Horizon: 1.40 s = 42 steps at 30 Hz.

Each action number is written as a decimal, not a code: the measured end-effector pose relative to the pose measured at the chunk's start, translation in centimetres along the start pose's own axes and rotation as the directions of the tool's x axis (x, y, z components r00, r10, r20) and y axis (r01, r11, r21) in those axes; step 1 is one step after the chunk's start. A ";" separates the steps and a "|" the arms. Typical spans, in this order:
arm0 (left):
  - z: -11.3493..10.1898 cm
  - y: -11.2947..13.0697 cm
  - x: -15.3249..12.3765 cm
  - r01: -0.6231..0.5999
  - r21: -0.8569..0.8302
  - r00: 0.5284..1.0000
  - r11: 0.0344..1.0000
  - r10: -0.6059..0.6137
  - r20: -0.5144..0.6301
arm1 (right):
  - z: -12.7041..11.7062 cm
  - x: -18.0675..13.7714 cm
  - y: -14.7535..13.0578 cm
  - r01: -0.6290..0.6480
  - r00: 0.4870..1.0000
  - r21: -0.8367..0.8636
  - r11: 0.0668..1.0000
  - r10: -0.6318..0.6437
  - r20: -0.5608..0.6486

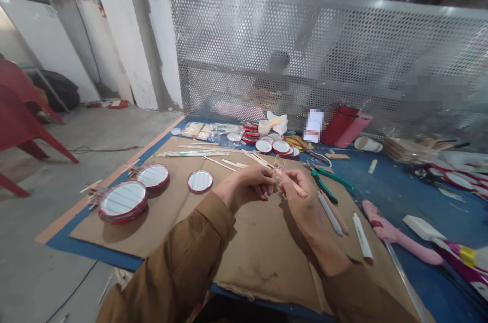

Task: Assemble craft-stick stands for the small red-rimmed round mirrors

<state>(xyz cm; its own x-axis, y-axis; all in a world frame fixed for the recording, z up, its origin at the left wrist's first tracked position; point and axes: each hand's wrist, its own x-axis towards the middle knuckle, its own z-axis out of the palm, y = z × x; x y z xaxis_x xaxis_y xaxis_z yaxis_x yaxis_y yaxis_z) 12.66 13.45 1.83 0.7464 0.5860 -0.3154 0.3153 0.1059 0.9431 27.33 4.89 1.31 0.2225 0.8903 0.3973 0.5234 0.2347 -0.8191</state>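
My left hand [249, 181] and my right hand [301, 196] meet above the brown cardboard sheet [244, 241] at the table's middle. Both are closed around a small clear plastic wrapper [280, 173] held between them. A thin wooden stick [295, 186] lies across my right hand's fingers. A small round red-rimmed mirror [200, 181] lies flat just left of my left hand. Green-handled pliers [324, 181] lie just right of my right hand.
Stacks of red-rimmed mirrors [122, 201] sit at the left, more mirrors [272, 146] at the back. Loose wooden sticks [224, 160], white glue sticks [362, 236], a pink tool [396, 234] and a red container [341, 125] lie about. A perforated metal screen [324, 59] closes the far side; a red chair [23, 125] stands left.
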 end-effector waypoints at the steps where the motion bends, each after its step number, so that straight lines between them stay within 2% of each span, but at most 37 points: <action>1: 0.0 -0.1 0.1 -0.010 -0.003 1.000 1.000 0.010 -0.001 | 0.0 0.0 0.0 0.005 1.000 -0.005 1.000 -0.005 0.009; 8: -0.3 -0.5 0.3 -0.030 -0.017 1.000 0.999 0.030 0.000 | -0.1 0.1 -0.2 -0.015 0.999 -0.035 0.999 0.014 -0.037; 12: -0.3 -0.6 0.4 -0.032 -0.014 0.999 0.999 0.032 0.005 | -0.1 0.0 -0.2 -0.006 1.000 -0.041 0.999 0.006 -0.002; 15: -0.3 -0.6 0.4 -0.030 -0.016 1.000 0.999 0.030 0.008 | 0.0 0.1 -0.4 0.001 1.000 -0.069 0.998 -0.002 -0.024; 20: -0.2 -0.5 0.4 -0.027 -0.020 1.000 0.999 0.027 0.012 | -0.1 0.1 -0.6 -0.072 0.997 0.004 0.997 0.072 -0.042; 25: -0.1 -0.3 0.2 -0.022 -0.015 1.000 1.000 0.022 -0.002 | 0.1 0.2 0.4 -0.023 1.000 -0.025 0.999 0.023 -0.002; 28: -0.2 -0.4 0.2 -0.033 -0.024 0.999 0.999 0.033 -0.005 | 0.2 0.2 0.7 -0.031 0.999 -0.062 0.998 0.029 -0.032; 31: -0.3 -0.4 0.3 -0.025 -0.004 1.000 1.000 0.025 -0.001 | 0.1 0.2 0.5 -0.032 0.997 -0.025 0.999 0.031 -0.069; 36: -0.3 -0.3 0.4 -0.010 0.019 1.000 1.000 0.010 0.000 | 0.0 0.1 0.2 -0.001 1.000 -0.041 0.999 0.001 0.002; 42: -0.2 0.0 0.0 -0.013 0.010 1.000 1.000 0.013 0.000 | 0.1 0.2 0.5 -0.070 0.996 0.004 0.998 0.070 -0.052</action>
<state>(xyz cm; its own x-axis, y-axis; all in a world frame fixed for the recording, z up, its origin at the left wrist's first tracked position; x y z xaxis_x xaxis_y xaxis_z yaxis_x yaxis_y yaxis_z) 12.56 13.56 1.82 0.7507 0.5872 -0.3028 0.3110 0.0902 0.9461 27.50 5.25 0.96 0.3008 0.8831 0.3602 0.5031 0.1739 -0.8465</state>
